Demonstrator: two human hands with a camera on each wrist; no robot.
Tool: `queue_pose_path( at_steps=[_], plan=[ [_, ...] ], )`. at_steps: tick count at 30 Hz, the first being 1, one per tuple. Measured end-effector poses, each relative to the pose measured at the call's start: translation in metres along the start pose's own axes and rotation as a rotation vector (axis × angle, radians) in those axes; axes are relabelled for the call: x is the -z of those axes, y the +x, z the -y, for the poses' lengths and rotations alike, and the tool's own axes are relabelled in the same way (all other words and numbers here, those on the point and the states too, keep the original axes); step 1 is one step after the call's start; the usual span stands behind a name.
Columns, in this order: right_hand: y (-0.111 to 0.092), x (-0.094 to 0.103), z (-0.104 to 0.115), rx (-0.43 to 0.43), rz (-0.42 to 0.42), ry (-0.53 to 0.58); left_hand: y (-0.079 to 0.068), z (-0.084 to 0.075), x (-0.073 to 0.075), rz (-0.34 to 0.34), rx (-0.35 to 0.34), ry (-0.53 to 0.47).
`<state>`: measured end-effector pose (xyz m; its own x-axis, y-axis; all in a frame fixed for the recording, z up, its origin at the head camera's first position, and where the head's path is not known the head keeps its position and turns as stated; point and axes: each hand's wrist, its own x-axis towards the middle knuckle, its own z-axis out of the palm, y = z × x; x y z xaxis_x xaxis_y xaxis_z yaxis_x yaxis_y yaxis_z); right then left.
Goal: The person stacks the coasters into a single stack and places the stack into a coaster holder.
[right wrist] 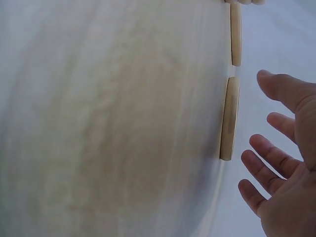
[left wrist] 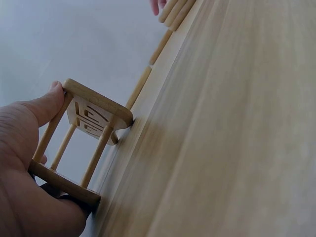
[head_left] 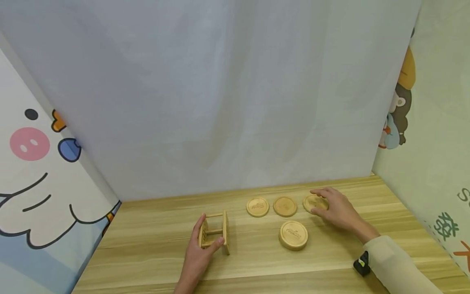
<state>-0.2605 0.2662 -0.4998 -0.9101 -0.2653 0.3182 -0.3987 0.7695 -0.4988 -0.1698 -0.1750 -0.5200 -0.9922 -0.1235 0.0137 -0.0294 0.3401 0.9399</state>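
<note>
Two hands over pale wooden surface. Left hand grasps wooden rack, thumb on one end panel, fingers on other; rack sits left of coasters. Right hand hovers, fingers spread, grasping nothing, over right coaster; seems just clear, though rim partly hidden. Left coaster and middle coaster flat alongside, coaster stack nearer. Coasters probably light, stiff, smooth: pinch by rim. Rack likely light, rigid: grip end panels, spare thin posts.

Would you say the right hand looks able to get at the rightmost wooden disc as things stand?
Yes, most likely: the right hand hovers close above the rightmost wooden disc, holding nothing, and no other object appears to block its way.
</note>
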Motion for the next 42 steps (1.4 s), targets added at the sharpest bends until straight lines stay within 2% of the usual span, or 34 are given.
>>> queue_pose_path(
  at_steps=[16, 42],
  plan=[
    [0.001, -0.006, -0.014, 0.021, 0.017, -0.012, 0.001, 0.002, -0.002, -0.003, 0.004, 0.004],
    [0.007, -0.009, -0.016, 0.02, 0.075, -0.022, 0.001, 0.002, -0.002, 0.0, 0.003, 0.006]
  ],
)
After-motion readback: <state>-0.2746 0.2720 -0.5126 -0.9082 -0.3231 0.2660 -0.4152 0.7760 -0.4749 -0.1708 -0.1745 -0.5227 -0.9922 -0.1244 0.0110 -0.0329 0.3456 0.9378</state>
